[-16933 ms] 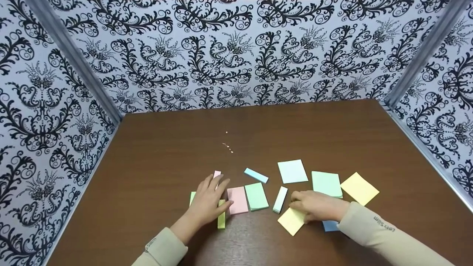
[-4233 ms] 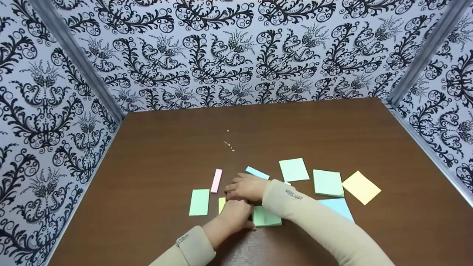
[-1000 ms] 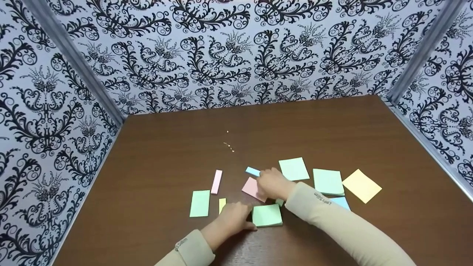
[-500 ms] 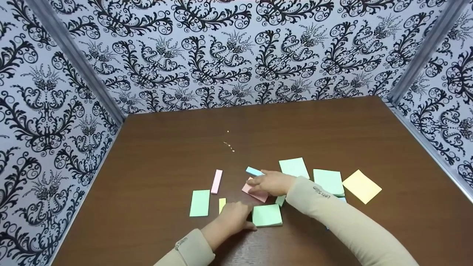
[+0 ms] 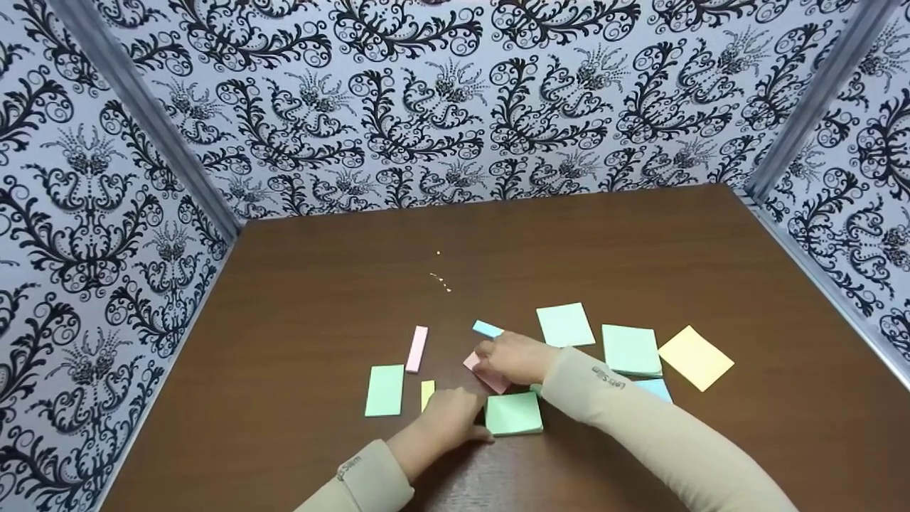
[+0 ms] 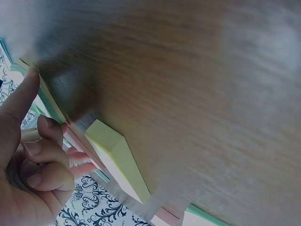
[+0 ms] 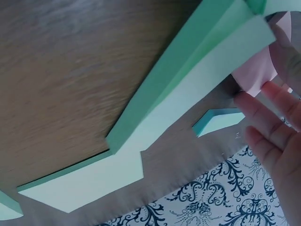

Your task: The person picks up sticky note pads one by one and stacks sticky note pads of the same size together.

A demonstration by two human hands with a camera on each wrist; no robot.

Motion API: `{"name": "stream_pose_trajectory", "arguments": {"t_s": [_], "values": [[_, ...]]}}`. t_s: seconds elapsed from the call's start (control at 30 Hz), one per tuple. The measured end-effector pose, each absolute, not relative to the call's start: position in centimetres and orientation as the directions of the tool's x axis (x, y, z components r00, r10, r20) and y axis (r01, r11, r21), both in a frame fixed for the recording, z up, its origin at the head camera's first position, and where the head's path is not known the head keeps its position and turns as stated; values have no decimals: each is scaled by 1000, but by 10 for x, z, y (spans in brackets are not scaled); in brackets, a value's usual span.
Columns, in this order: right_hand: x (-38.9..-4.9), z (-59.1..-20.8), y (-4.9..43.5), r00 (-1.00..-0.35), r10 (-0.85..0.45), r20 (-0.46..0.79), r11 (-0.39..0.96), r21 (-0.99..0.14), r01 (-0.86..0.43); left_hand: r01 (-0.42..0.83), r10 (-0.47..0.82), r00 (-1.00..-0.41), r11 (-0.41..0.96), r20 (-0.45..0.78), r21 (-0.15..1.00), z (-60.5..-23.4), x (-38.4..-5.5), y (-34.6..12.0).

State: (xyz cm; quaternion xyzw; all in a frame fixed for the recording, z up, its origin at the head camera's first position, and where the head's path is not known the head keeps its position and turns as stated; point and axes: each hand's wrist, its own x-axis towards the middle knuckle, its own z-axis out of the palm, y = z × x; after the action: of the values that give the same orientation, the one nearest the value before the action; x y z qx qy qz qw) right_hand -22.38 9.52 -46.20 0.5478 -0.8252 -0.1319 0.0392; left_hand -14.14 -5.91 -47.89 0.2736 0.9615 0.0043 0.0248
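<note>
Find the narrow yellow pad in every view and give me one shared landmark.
Head: narrow yellow pad low, just left of centre, partly hidden by the left hand.
Left wrist: narrow yellow pad left of centre, below mid-height, right of the hand.
Right wrist: not in it.
Shared landmark: patterned wall, across the top in head, low in both wrist views.

walls (image 5: 455, 92): black scrollwork on white | grey corner posts (image 5: 135, 99) | brown wood-grain tabletop (image 5: 327, 267)

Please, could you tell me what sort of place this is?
Probably an indoor work booth: patterned panels wall in a brown table on three sides, grey posts mark their corners, and coloured paper pads lie on the table.
</note>
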Motion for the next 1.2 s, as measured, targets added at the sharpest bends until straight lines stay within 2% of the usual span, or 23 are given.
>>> {"name": "stream_pose_trajectory", "arguments": {"t_s": [0.23, 0.43, 0.6, 0.7, 0.93, 1.0, 1.2], "values": [[-218, -464, 92, -469, -878, -92, 435, 254, -864, 532, 532, -846, 847, -33, 13, -478, -141, -59], [-217, -472, 90, -476, -878, -39, 445, 296, -845, 527, 527, -849, 850, -44, 19, -476, -142, -59], [-217, -471, 91, -485, -873, -42, 459, 262, -849, 522, 522, -851, 853, -54, 20, -476, -142, -58], [-221, -468, 94, -469, -881, -55, 441, 260, -859, 522, 522, -851, 853, -49, 13, -477, -142, -57], [-231, -459, 98, -303, -946, -114, 226, 435, -871, 526, 525, -850, 851, -33, -10, -478, -142, -56], [-231, -458, 98, -280, -947, -157, 178, 470, -864, 527, 527, -849, 850, -37, -12, -477, -142, -56], [-230, -460, 100, -308, -930, -202, 192, 447, -874, 526, 523, -848, 850, -84, -19, -474, -141, -56]]}}
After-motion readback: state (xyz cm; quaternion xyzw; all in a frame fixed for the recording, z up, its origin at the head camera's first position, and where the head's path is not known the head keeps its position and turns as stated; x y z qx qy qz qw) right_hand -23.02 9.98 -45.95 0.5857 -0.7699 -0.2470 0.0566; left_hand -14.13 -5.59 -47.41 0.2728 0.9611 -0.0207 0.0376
